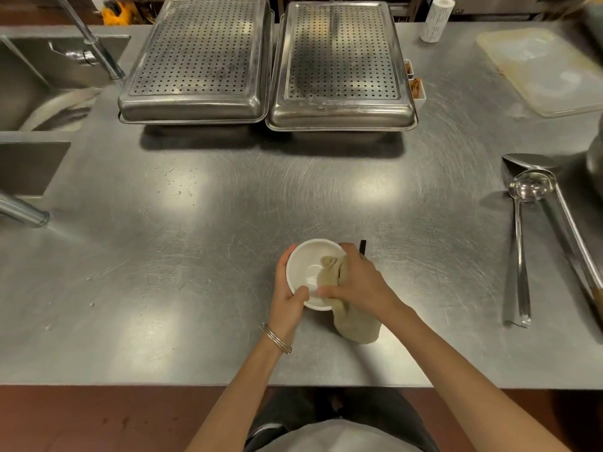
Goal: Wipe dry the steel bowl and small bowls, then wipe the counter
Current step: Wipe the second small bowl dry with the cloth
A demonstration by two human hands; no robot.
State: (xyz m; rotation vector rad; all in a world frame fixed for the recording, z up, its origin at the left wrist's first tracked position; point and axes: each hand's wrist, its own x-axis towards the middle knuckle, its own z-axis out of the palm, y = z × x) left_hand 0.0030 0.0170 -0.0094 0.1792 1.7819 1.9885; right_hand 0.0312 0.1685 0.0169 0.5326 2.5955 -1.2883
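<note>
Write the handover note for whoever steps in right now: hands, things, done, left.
Left hand grips the small white bowl by its rim, at the near middle of the counter.
Right hand holds the beige cloth pressed into the bowl; the cloth's tail trails out behind it.
Done: nothing shows as finished; this bowl is mid-wipe.
Left: finish this bowl, then wipe the counter, where water drops dot the left part. No other small bowl is in view. A steel vessel at the right edge is cut off, so its state is unknown.
</note>
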